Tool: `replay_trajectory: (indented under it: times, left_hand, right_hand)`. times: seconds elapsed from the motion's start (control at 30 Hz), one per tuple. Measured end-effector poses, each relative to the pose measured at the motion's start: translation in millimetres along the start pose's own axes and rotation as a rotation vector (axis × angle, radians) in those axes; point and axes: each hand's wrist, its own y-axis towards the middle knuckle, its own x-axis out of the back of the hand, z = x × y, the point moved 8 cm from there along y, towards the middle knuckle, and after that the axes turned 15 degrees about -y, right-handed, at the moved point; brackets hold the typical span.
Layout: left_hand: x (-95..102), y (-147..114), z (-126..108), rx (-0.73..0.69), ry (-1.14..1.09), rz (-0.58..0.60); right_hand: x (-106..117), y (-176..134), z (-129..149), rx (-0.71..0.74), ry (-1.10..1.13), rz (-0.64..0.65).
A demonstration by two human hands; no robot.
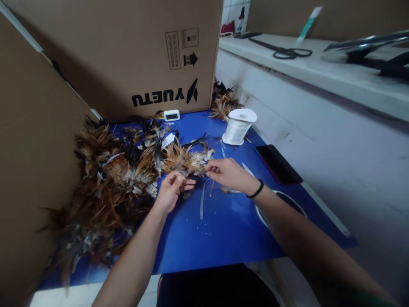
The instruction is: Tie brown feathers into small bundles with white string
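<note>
My left hand (172,190) is pinched at thumb and forefinger on the lower edge of some tan and grey feathers (180,158), its other fingers loosely curled. Opposite it, my right hand (228,172), with a black band at the wrist, pinches the right end of the same feathers; the fingertips partly hide the grip. Just below, a thin pale strip of ribbon (202,200) lies on the blue table top (204,243). A large heap of brown, black and white feathers (102,200) spreads to the left of my left hand.
Behind my right hand stands a white spool (238,128) of ribbon. A phone (278,163) lies at the right edge, and a small digital display (171,115) sits before the cardboard box (111,55). Black scissors (289,52) rest on the ledge (319,68). More feathers (225,104) lie behind the spool.
</note>
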Motion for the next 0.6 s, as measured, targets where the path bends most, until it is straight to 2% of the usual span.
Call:
replay_trajectory:
  times: [0.17,0.3,0.47,0.6]
  left_hand:
    - [-2.8,-1.2,6.8,0.016,0.126,0.050]
    - [4.4,1.4,4.5,-0.026,0.253,0.030]
    - [7.4,3.5,2.8,-0.027,0.202,0.001]
    - [9.2,4.1,4.8,0.029,0.034,-0.051]
  right_hand:
    - [-5.0,-4.1,26.1,0.054,-0.247,0.033]
    - [-7.6,0.6,34.9,0.055,-0.294,0.035]
    - [-5.7,4.1,39.2,0.026,-0.181,-0.010]
    - [-10.8,2.7,30.6,-0.036,0.122,-0.069]
